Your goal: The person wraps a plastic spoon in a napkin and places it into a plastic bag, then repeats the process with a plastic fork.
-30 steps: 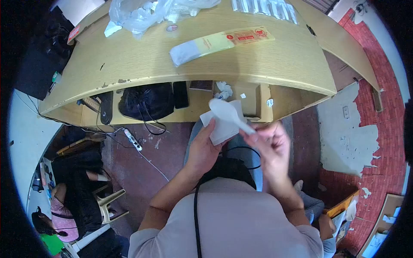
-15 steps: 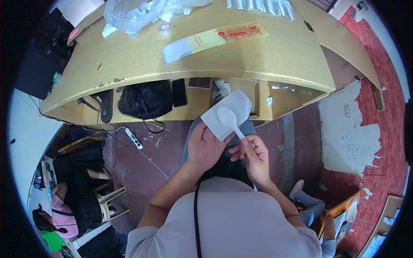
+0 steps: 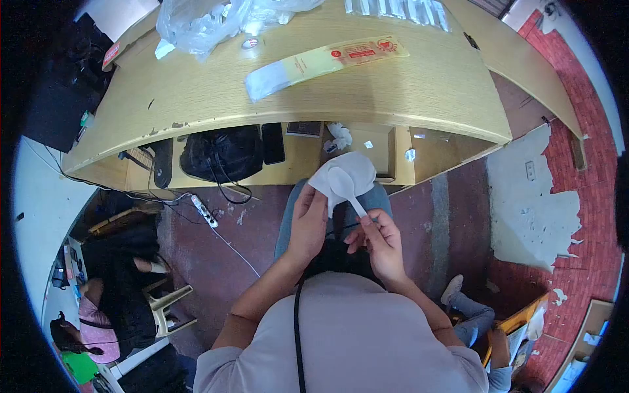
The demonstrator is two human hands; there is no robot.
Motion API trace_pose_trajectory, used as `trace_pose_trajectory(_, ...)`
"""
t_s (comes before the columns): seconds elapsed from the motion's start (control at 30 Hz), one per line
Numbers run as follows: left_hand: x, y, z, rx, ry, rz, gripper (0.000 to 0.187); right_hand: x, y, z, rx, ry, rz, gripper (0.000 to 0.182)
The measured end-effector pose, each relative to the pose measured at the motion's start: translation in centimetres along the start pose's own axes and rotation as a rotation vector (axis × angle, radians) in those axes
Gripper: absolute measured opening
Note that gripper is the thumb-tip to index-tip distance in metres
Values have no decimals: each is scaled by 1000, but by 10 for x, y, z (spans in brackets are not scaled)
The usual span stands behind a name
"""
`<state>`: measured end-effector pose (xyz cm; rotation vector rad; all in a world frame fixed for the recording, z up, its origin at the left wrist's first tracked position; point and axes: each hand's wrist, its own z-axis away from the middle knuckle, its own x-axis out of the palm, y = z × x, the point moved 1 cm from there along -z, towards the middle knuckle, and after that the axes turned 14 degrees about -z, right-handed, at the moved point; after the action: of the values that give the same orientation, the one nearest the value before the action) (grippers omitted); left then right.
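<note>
- White spoon: one, its handle pinched between your right hand's fingertips; its bowl overlies one tissue.
- Tissue: held at its left side by your left hand, thumb and fingers drawn narrow.
- Desk: its front edge passes just beyond the tissue; floor shows beside both your legs.
- Open compartment: contains one black bag, one phone, crumpled paper.
- Desktop: one yellow wrapper.

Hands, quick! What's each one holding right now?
Left hand: closed on the white napkin, at its near-left edge.
Right hand: closed on the handle of the white spoon.
</note>
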<state>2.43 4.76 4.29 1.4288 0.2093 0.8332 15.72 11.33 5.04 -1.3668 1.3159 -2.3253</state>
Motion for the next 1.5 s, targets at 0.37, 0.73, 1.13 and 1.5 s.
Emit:
trace_pose_trajectory(0.37,3,13,1,2,-68,261,48,6,17,-4,-43,17,137,17)
trace_pose_trajectory(0.73,8,21,-1,12,-181,546,50,10,18,-5,-47,16,170,19)
trace_pose_trajectory(1.13,9,13,-4,3,-114,431,37,8,23,-8,-31,42,212,20)
trace_pose_trajectory(1.5,12,1,-8,10,194,223,25,5,36,-13,-36,-37,282,19)
